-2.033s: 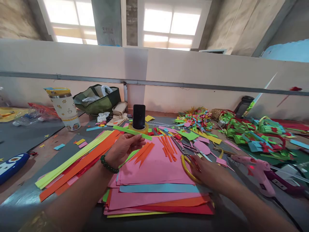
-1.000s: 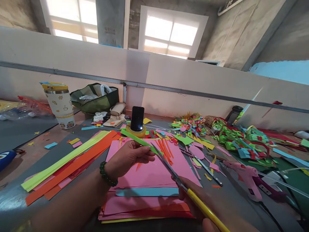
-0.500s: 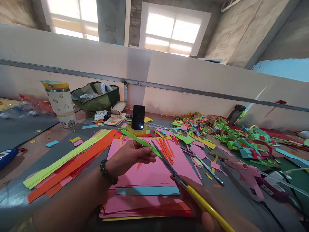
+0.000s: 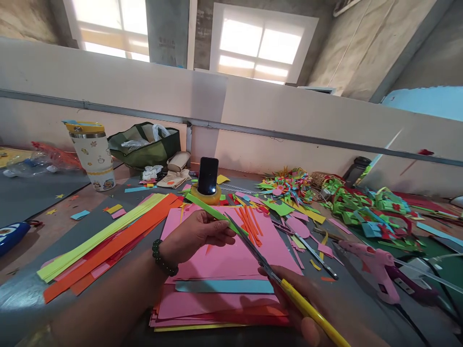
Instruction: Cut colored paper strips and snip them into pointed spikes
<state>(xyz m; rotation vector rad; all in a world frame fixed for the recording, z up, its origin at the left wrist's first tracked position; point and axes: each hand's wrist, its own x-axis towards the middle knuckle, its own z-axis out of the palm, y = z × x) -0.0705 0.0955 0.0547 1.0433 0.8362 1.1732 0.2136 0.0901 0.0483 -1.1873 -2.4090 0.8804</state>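
My left hand [image 4: 204,229] pinches a narrow green paper strip [image 4: 206,206] between thumb and fingers, over the pink paper sheets [image 4: 220,262]. Wrapped round the yellow handle of a pair of scissors [image 4: 304,301] is my right hand [image 4: 291,289]. The scissor blades reach up and left to the strip's right end; whether they have cut into it I cannot tell. Thin orange strips [image 4: 248,225] lie on the pink sheets just beyond the blades. A light blue strip [image 4: 224,286] lies across the stack nearer to me.
Yellow-green and orange paper strips [image 4: 115,246] lie to the left. Behind the stack a phone [image 4: 208,174] leans upright on a tape roll [image 4: 206,196]. On the right are a pink glue gun [image 4: 372,265], a snap-off knife [image 4: 314,255] and paper scraps. A tumbler [image 4: 94,159] stands back left.
Both hands, the strip and the scissors keep nearly the same pose. The whole view has shifted very slightly.
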